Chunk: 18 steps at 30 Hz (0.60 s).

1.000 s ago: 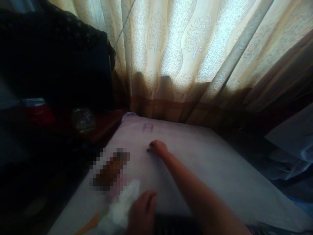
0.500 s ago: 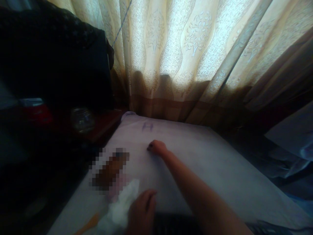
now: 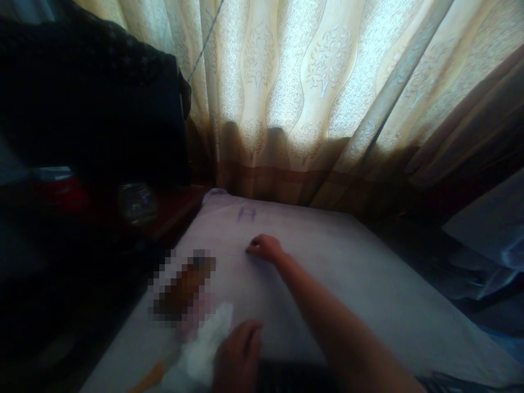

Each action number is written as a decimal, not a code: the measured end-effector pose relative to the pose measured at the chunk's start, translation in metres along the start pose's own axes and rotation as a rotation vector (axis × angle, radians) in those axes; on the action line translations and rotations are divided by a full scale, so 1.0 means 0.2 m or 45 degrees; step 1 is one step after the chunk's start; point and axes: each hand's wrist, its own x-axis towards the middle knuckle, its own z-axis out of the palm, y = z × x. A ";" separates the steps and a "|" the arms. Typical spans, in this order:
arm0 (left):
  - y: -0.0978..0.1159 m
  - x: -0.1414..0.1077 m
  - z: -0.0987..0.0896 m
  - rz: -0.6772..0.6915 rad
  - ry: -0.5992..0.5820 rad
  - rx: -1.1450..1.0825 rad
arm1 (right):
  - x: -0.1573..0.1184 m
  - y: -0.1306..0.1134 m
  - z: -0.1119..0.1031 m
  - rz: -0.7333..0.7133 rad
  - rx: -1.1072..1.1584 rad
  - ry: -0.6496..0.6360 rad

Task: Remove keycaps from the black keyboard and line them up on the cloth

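My right hand (image 3: 265,249) reaches over the pale cloth-covered surface (image 3: 347,273), its thumb and fingertips brought together in a pinch. Anything between them is too small and dim to name. Low in the view is my left hand (image 3: 240,349), with fingers curled together; what they may hold is hidden. Beside its left edge lies a crumpled white cloth or tissue (image 3: 198,349). Further left sits a brown, pixelated item (image 3: 184,289) whose kind cannot be made out. An orange handle-like piece (image 3: 149,376) pokes in at the bottom.
A patterned curtain (image 3: 286,82) hangs behind the surface. To the left stand a large dark screen-like panel (image 3: 102,120), a clear glass jar (image 3: 138,203) and a red container (image 3: 61,191). Whitish fabric or plastic (image 3: 491,229) is at the right. The surface bears an H-like mark (image 3: 246,214).
The fingers of my right hand have shifted slightly, with a small gap now showing inside the pinch. My left hand and the items near it stay almost where they were.
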 end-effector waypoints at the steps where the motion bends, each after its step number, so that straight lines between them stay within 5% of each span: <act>1: 0.00 0.00 0.00 0.002 -0.011 0.000 | -0.01 0.00 0.00 -0.008 -0.003 0.001; 11: 0.01 0.01 -0.02 0.015 -0.103 0.055 | -0.02 -0.06 0.02 -0.077 -0.033 -0.014; 18: 0.03 0.01 -0.02 0.041 -0.064 0.053 | -0.03 0.03 -0.01 -0.048 0.044 0.003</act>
